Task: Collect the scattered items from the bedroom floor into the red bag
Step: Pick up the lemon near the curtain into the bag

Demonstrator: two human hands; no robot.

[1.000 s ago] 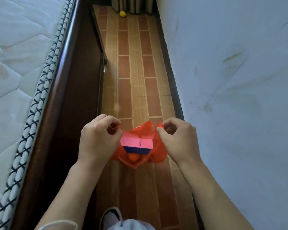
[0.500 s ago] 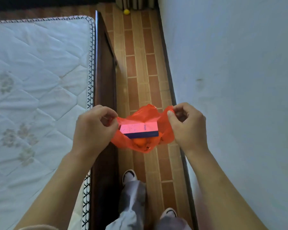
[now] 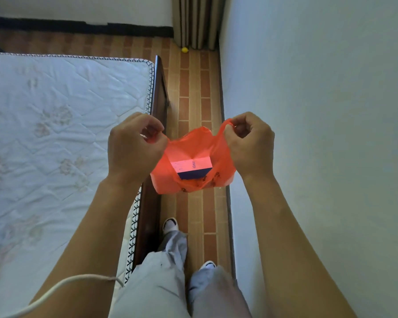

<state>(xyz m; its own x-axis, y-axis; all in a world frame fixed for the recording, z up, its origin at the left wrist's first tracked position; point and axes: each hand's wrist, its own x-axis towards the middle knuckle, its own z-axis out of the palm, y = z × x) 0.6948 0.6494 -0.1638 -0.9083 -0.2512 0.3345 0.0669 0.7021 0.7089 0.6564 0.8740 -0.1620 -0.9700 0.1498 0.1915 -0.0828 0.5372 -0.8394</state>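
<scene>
Head view: I hold the red bag (image 3: 193,180) with both hands.
Left hand (image 3: 133,145) and right hand (image 3: 251,145) pinch its handles; pink box (image 3: 191,167) is inside, yellow ball (image 3: 184,49) at 12 o'clock remains.

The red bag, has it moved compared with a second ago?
Yes. The red bag has risen from beside the bed frame, now level with the mattress.
</scene>
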